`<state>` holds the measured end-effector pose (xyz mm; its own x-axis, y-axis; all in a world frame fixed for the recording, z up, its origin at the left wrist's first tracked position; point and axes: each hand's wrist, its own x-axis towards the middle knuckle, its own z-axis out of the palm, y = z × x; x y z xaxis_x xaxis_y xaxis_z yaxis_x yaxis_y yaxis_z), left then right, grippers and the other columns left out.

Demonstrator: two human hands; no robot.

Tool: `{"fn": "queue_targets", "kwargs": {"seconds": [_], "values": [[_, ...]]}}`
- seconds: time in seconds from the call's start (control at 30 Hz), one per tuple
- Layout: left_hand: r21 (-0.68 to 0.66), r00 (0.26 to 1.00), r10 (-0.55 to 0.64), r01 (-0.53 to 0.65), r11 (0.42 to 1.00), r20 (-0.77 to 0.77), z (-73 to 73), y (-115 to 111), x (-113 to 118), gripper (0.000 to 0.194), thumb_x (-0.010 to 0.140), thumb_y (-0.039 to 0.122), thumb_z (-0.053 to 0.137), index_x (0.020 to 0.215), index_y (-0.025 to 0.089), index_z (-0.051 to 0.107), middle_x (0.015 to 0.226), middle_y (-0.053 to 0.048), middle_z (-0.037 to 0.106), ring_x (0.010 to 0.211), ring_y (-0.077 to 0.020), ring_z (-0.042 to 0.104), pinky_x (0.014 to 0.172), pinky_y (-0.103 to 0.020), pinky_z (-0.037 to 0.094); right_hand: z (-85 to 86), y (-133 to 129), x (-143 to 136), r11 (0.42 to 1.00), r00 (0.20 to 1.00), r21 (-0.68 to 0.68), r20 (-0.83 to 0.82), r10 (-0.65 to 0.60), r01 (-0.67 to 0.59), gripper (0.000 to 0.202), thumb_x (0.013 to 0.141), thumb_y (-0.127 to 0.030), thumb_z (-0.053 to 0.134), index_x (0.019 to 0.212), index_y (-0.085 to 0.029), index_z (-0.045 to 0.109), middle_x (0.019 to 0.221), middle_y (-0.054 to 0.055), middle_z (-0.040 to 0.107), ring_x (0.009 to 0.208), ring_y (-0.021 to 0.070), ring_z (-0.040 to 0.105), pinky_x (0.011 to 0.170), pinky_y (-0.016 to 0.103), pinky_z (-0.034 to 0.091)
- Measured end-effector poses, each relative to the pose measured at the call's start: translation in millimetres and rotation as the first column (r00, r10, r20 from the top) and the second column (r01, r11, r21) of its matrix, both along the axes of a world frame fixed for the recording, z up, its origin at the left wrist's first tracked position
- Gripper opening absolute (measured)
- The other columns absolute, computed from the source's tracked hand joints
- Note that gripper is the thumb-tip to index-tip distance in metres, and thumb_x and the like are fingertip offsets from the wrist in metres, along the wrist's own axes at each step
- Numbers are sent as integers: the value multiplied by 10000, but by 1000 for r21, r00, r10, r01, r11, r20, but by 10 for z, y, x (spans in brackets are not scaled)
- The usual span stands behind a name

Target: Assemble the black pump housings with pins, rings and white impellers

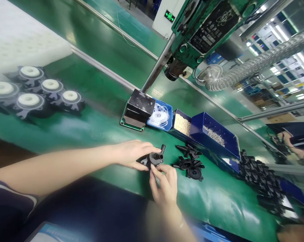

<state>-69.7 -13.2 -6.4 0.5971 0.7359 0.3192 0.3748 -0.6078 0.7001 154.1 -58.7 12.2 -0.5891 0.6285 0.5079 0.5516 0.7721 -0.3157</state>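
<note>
housing [155, 159] between left hand [134, 154] and right hand [165, 181]

The single head-mounted camera faces forward and steeply down, viewing the drill press [197, 37] from before it, close.

1. This is a factory assembly workshop.
2. A green drill press [204, 30] stands over a green worktop [98, 131].
3. Blue parts bins [214, 136] hold small pieces.
4. Rows of black housings [263, 181] and a ribbed duct [263, 57] suggest production.
</note>
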Motion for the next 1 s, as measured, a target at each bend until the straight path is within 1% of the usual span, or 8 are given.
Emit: {"fn": "queue_targets", "kwargs": {"seconds": [0.13, 0.27, 0.5, 0.67, 0.77, 0.87, 0.97, 1.0], "values": [[13, 1000, 18, -17, 1000, -16, 1, -5, 3, 706, 820, 338, 733, 1426, 210, 395, 1303, -128, 588, 1093, -272, 636, 913, -373, 506, -87, -45, 8, 996, 999, -78, -33, -39, 36, 570, 839, 26, 625, 1345, -223, 544, 1122, 123, 522, 1046, 244, 559, 836, 443, 540], [25, 997, 46, -44, 999, -66, 23, -23, 12, 722, 820, 410, 739, 1422, 214, 393, 1276, -112, 603, 1066, -269, 648, 896, -366, 512, -115, -81, 38, 996, 993, 4, -81, -85, 86, 593, 836, -5, 643, 1349, -284, 541, 1222, 125, 499, 1091, 261, 555, 820, 443, 556], [182, 940, 141, -87, 979, -310, 80, -221, 162, 885, 765, 511, 768, 1432, 103, 353, 1174, -171, 620, 1023, -321, 648, 866, -414, 526, -53, -207, -69, 975, 967, -1, 129, -220, 222, 611, 857, -267, 694, 1420, -208, 462, 1279, 173, 492, 1146, 318, 529, 892, 525, 553], [326, 972, 103, -29, 945, -211, -94, -369, 248, 809, 847, 505, 673, 1454, 103, 322, 1180, -181, 649, 1007, -315, 669, 842, -413, 547, -62, -287, -38, 943, 943, -25, -16, -332, 332, 453, 815, -147, 695, 1233, -236, 542, 1257, 133, 475, 1129, 245, 560, 854, 398, 596], [360, 984, 98, -39, 932, -149, -201, -359, 258, 749, 892, 533, 600, 1467, 137, 329, 1296, -166, 621, 1123, -297, 644, 934, -387, 526, 83, -203, 338, 923, 924, 53, -42, -379, 381, 416, 810, -142, 686, 1192, -247, 558, 1271, 122, 471, 1157, 245, 553, 883, 407, 583], [377, 981, 79, -7, 926, -176, -228, -314, 263, 710, 879, 544, 614, 1446, 179, 392, 1308, -117, 636, 1103, -267, 667, 916, -343, 544, 261, -7, 1089, 749, 779, 219, -127, -614, 625, 368, 812, -192, 706, 1151, -255, 578, 1244, 118, 478, 1160, 263, 536, 877, 451, 565], [379, 987, 74, -14, 925, -145, -242, -286, 279, 687, 840, 557, 651, 1411, 227, 460, 1273, -62, 670, 1052, -235, 694, 873, -293, 565, 275, 280, 2067, 483, 512, 185, -166, -843, 856, 353, 843, -326, 667, 1156, -194, 567, 1237, 153, 459, 1098, 256, 552, 771, 390, 575], [364, 988, 98, -49, 930, -117, -259, -288, 285, 660, 827, 556, 663, 1390, 256, 490, 1257, -38, 681, 1041, -228, 699, 874, -285, 566, 231, 376, 2393, 435, 463, 179, -164, -871, 882, 354, 843, -357, 655, 1134, -172, 575, 1214, 163, 467, 1106, 272, 545, 809, 422, 562]]}}
